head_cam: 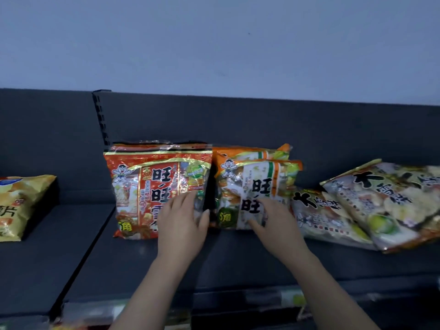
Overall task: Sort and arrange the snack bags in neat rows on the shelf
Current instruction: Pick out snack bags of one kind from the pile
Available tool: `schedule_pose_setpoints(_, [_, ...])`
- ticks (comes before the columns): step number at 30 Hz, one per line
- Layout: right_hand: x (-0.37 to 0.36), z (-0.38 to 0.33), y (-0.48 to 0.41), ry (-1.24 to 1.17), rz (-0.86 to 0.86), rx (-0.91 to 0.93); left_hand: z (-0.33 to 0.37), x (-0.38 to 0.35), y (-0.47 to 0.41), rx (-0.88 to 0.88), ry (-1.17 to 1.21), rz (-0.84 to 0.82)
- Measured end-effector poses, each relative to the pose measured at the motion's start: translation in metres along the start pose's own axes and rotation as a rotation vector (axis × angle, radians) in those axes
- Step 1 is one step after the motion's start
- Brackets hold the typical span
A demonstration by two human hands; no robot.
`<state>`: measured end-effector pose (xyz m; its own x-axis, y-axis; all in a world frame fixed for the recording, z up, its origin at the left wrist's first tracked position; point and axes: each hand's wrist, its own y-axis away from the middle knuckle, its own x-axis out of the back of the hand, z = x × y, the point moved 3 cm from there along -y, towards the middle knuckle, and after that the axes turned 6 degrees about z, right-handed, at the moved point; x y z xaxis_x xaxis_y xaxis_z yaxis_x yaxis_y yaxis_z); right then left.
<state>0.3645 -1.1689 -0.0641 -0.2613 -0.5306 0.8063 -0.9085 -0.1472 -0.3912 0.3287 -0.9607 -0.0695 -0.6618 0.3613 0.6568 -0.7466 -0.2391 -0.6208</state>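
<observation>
Straightening step: both hands were flat on upright bags. Left hand (183,222) lay with straight fingers pressed on the lower right front of the red bag (152,186). Right hand (277,219), fingers spread, pressed the white-orange bag (259,184), which stood just right of the red bag with a narrow gap between. Neither hand pinched anything. Further right of the red bag, two pale bags (385,203) slumped tilted and overlapping. A yellow bag (21,206) sat well left of it on the shelf (107,270). Next move, likely — close the gap, then stand the slumped bags up; the slick film may slide.

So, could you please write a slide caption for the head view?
Left hand on red snack bag, right hand on orange-white bag, dark shelf.
</observation>
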Motion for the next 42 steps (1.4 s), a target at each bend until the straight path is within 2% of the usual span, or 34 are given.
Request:
schedule_pose_setpoints(5, [0.054, 0.066, 0.004, 0.118, 0.116, -0.056, 0.078, -0.043, 0.004, -0.105, 0.090, -0.068])
schedule_pose_setpoints(12, [0.128, 0.179, -0.001, 0.255, 0.147, -0.141, 0.196, -0.113, 0.005, -0.144, 0.195, -0.157])
schedule_pose_setpoints(16, [0.172, 0.243, -0.015, 0.315, 0.142, -0.223, 0.254, -0.158, 0.003, -0.075, 0.243, -0.237])
schedule_pose_setpoints(20, [0.200, 0.299, -0.033, 0.365, 0.113, -0.277, 0.306, -0.203, 0.006, 0.059, 0.314, -0.398])
schedule_pose_setpoints(26, [0.205, 0.361, -0.049, 0.243, -0.032, -0.451, 0.352, -0.250, 0.013, 0.262, 0.422, -0.590])
schedule_pose_setpoints(32, [0.204, 0.381, -0.052, 0.059, -0.030, -0.471, 0.362, -0.259, 0.016, 0.524, 0.574, -0.552])
schedule_pose_setpoints(35, [0.209, 0.381, -0.050, -0.156, -0.018, -0.506, 0.362, -0.256, 0.023, 0.574, 0.703, -0.499])
schedule_pose_setpoints(37, [0.213, 0.378, -0.054, -0.215, -0.031, -0.480, 0.360, -0.253, 0.031, 0.590, 0.798, -0.469])
schedule_pose_setpoints(39, [0.216, 0.370, -0.058, -0.223, -0.034, -0.442, 0.352, -0.249, 0.038, 0.637, 0.852, -0.403])
schedule_pose_setpoints(42, [0.214, 0.366, -0.068, -0.188, -0.013, -0.417, 0.326, -0.241, 0.052, 0.806, 0.853, -0.228])
